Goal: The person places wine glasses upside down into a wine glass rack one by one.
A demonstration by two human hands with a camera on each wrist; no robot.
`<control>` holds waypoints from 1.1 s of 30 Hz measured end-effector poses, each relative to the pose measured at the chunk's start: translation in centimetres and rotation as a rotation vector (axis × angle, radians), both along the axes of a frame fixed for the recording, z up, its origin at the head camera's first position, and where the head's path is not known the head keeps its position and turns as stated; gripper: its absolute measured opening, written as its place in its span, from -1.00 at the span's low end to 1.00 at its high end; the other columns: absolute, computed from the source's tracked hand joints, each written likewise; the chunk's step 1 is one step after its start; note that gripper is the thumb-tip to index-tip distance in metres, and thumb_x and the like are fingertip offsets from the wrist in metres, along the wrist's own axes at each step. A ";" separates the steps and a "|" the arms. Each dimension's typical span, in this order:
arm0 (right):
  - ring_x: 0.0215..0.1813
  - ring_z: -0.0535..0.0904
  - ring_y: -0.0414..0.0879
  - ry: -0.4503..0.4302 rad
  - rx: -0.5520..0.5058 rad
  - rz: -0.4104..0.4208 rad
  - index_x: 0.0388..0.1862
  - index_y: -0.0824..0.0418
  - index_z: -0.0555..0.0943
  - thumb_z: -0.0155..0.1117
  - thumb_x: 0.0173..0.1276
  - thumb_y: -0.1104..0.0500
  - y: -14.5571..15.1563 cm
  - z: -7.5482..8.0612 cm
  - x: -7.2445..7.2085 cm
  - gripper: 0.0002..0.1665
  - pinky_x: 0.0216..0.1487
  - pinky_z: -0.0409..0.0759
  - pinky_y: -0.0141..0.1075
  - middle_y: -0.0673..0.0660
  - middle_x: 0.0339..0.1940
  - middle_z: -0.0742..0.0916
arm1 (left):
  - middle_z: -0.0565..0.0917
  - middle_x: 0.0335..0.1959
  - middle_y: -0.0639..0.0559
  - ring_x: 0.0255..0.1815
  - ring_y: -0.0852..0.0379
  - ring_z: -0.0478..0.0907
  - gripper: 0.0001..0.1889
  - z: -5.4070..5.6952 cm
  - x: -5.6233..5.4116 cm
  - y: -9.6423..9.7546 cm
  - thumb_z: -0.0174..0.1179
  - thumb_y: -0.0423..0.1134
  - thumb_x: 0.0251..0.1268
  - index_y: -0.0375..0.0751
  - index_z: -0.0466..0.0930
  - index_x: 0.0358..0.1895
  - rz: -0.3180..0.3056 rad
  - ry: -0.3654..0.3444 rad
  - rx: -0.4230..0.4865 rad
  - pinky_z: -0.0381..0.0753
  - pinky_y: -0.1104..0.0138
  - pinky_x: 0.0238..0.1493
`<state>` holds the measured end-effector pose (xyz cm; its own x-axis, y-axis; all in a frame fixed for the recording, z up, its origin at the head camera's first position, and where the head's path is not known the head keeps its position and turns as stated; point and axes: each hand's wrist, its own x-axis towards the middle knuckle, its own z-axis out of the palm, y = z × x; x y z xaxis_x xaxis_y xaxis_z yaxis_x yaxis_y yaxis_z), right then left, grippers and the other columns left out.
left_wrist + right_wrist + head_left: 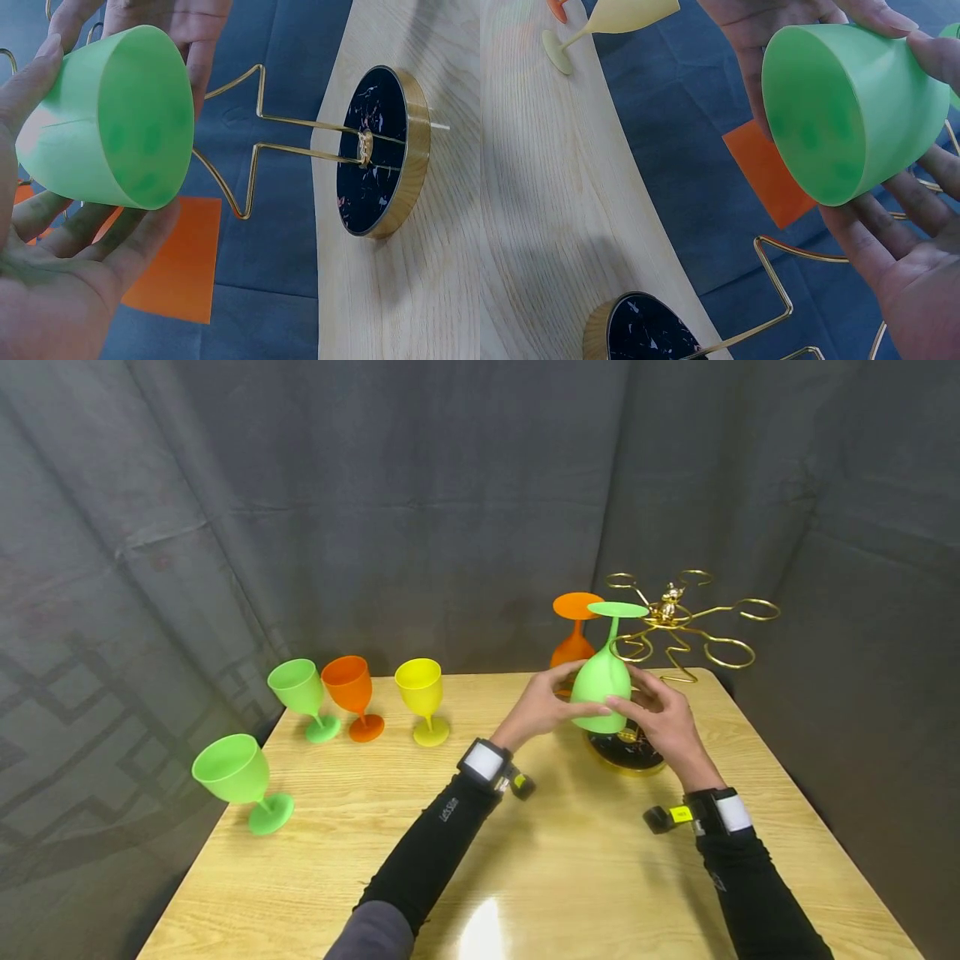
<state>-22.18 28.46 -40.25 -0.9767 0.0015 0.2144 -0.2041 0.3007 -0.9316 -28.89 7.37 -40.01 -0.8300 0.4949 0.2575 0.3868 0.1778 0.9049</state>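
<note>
Between both hands a green goblet (602,681) is held upside down, its round foot on top and its rim facing down. My left hand (543,703) grips the bowl from the left, thumb in front and fingers behind. From the right my right hand (663,714) holds the same bowl with thumb and fingers. The goblet's stem is beside a ring of the gold wire rack (667,622); whether they touch I cannot tell. Behind it an orange goblet (575,643) hangs upside down at the rack, partly hidden.
The rack's round black base (375,150) has a gold edge and stands on the wooden table (600,877). Upright at the left are a yellow goblet (420,685), an orange one (349,683) and two green goblets (232,768). A grey curtain (420,510) hangs behind.
</note>
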 end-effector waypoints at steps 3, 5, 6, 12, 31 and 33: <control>0.24 0.55 -0.36 0.005 0.002 -0.002 0.65 -0.08 0.27 0.39 0.46 -0.06 0.3 0.0 0.2 -0.14 0.09 0.63 -0.55 0.22 0.62 0.41 | 0.61 0.33 0.14 0.09 0.22 0.64 -0.15 0.2 0.1 0.3 0.62 0.04 0.04 0.20 0.46 0.47 -0.001 0.006 -0.005 0.73 0.37 0.00; 0.21 0.55 -0.41 0.009 0.000 -0.005 0.65 -0.09 0.26 0.38 0.47 -0.06 0.4 -0.1 0.3 -0.14 0.08 0.62 -0.56 0.23 0.61 0.42 | 0.60 0.35 0.13 0.10 0.22 0.63 -0.14 0.3 0.2 0.5 0.62 0.04 0.04 0.19 0.46 0.48 -0.007 0.009 -0.009 0.73 0.37 0.01; 0.20 0.56 -0.42 0.013 -0.005 -0.004 0.65 -0.09 0.26 0.38 0.47 -0.06 0.5 -0.1 0.3 -0.15 0.09 0.62 -0.56 0.24 0.61 0.42 | 0.60 0.35 0.12 0.11 0.22 0.63 -0.14 0.3 0.2 0.5 0.62 0.04 0.04 0.19 0.46 0.48 -0.009 0.012 -0.012 0.73 0.37 0.01; 0.17 0.59 -0.45 0.036 -0.027 0.005 0.64 -0.06 0.29 0.37 0.48 -0.02 0.8 -0.5 0.5 -0.18 0.11 0.61 -0.57 0.27 0.59 0.43 | 0.62 0.33 0.11 0.09 0.17 0.66 -0.15 0.4 0.5 0.9 0.62 0.04 0.04 0.19 0.46 0.48 -0.021 0.005 -0.015 0.73 0.37 -0.01; 0.40 0.52 -0.16 0.050 -0.018 -0.018 0.65 0.01 0.27 0.36 0.49 0.05 1.1 -0.5 1.7 -0.18 0.13 0.58 -0.61 0.28 0.63 0.36 | 0.61 0.34 0.14 0.07 0.21 0.64 -0.13 0.3 1.2 1.4 0.64 0.01 0.02 0.17 0.46 0.47 -0.050 0.021 -0.012 0.72 0.37 0.01; 0.42 0.51 -0.11 0.062 -0.016 -0.019 0.65 0.03 0.28 0.36 0.49 0.07 1.1 -0.6 1.8 -0.18 0.12 0.58 -0.61 0.28 0.63 0.36 | 0.61 0.34 0.15 0.08 0.21 0.63 -0.14 0.3 1.3 1.3 0.63 0.00 0.02 0.18 0.46 0.47 -0.052 0.023 -0.010 0.71 0.37 0.01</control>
